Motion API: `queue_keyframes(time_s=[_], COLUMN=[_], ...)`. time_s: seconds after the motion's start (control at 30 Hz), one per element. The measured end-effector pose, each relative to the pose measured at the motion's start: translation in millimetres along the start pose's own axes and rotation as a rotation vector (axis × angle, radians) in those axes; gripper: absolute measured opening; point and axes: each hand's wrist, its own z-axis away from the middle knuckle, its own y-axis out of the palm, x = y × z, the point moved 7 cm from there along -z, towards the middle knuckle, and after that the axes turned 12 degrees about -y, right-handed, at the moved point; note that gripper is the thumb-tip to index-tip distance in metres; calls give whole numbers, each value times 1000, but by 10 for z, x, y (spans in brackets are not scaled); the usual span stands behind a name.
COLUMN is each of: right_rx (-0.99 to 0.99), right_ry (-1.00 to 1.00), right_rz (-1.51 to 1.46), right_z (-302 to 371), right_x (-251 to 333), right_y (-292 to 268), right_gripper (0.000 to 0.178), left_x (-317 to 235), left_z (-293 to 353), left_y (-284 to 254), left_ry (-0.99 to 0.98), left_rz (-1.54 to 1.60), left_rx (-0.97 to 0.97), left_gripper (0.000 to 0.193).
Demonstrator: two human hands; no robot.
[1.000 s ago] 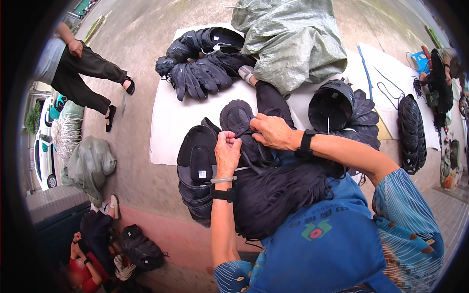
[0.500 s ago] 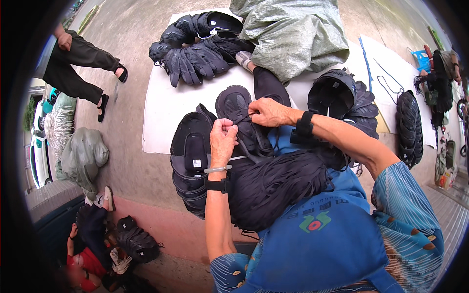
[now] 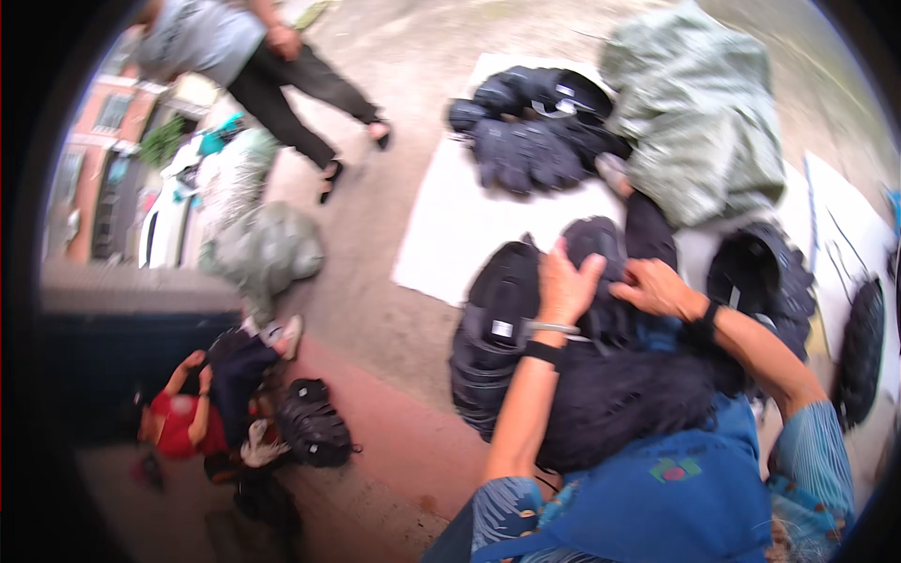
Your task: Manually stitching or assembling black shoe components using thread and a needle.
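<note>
A dark grey sneaker [image 3: 594,240] lies across my lap, toe pointing away. My left hand [image 3: 566,289] is over its left side, with thumb and fingers apart and nothing visible between them. At the sneaker's right side, the fingers of my right hand [image 3: 660,287] are curled in against the lacing; what they pinch is blurred. A thick bundle of black shoelaces [image 3: 629,405] is draped over my lap below both wrists. Left of my left hand stands a row of nested black shoes [image 3: 493,324].
Another shoe row [image 3: 755,272] sits to the right, one more [image 3: 530,150] on the white sheet [image 3: 436,235] ahead. A grey-green woven sack [image 3: 699,122] stands behind. A person in dark trousers [image 3: 291,103] is at far left; a person in red [image 3: 183,418] sits lower left.
The whole view has swung left, shifting everything rightward. My left hand has opened from a pinch and reached up beside the sneaker's toe; my right hand stays by the laces.
</note>
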Motion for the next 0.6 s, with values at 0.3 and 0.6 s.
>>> queue_keyframes(time_s=[0.3,0.6], right_rx=[127,124], right_ry=[4,-30], right_rz=[351,344], right_z=[1,-185], right_x=[153,108], right_y=[258,202], right_gripper=[30,29], left_x=[111,-303], left_z=[116,1020], left_y=[162,148], left_ry=[-99,405], left_rz=[-35,-624], left_rx=[39,23], left_gripper=[76,60])
